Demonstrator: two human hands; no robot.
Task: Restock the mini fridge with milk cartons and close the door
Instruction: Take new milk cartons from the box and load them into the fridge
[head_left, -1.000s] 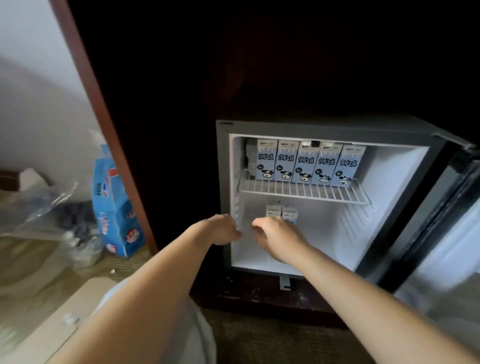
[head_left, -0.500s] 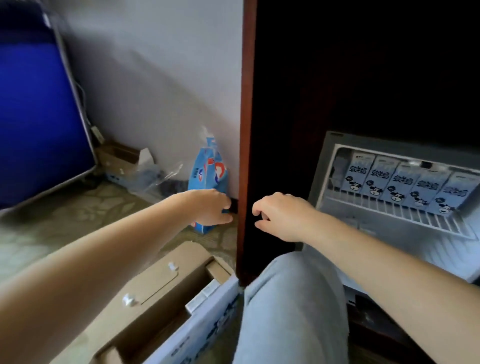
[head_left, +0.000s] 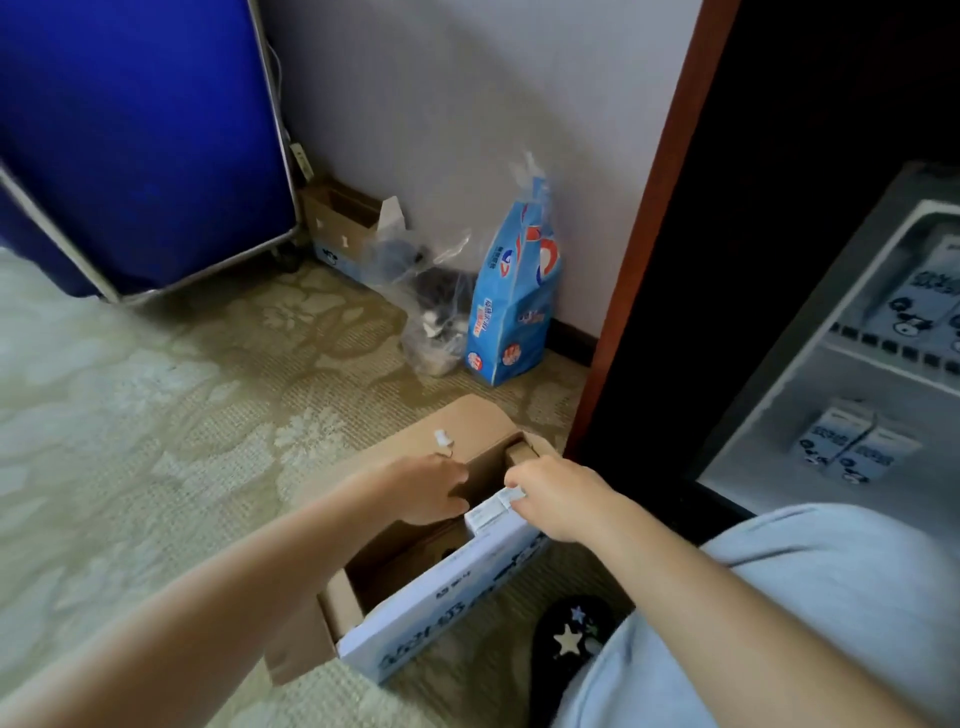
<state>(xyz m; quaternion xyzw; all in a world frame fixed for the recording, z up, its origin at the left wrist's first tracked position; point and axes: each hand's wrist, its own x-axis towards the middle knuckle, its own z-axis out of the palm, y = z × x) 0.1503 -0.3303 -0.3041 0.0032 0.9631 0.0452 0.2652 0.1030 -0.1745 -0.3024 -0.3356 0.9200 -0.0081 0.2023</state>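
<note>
Both the left hand (head_left: 431, 488) and right hand (head_left: 561, 499) reach into the box (head_left: 441, 608) for a carton (head_left: 485, 514) to restock the fridge (head_left: 810, 364); right fingers (head_left: 522, 480) pinch its top, while I cannot tell what the left fingers hold.

Both bare forearms extend forward and downward, converging toward the centre of the view. The left hand (head_left: 426, 488) is held palm-down, its fingers curled downward with the tips hidden. The right hand (head_left: 563, 501) sits just beside it, wrist slightly bent, with curled fingertips (head_left: 514, 491) touching the top of a milk carton (head_left: 485, 515). Whether either hand has a grip cannot be determined. The hands are close but apart.
</note>
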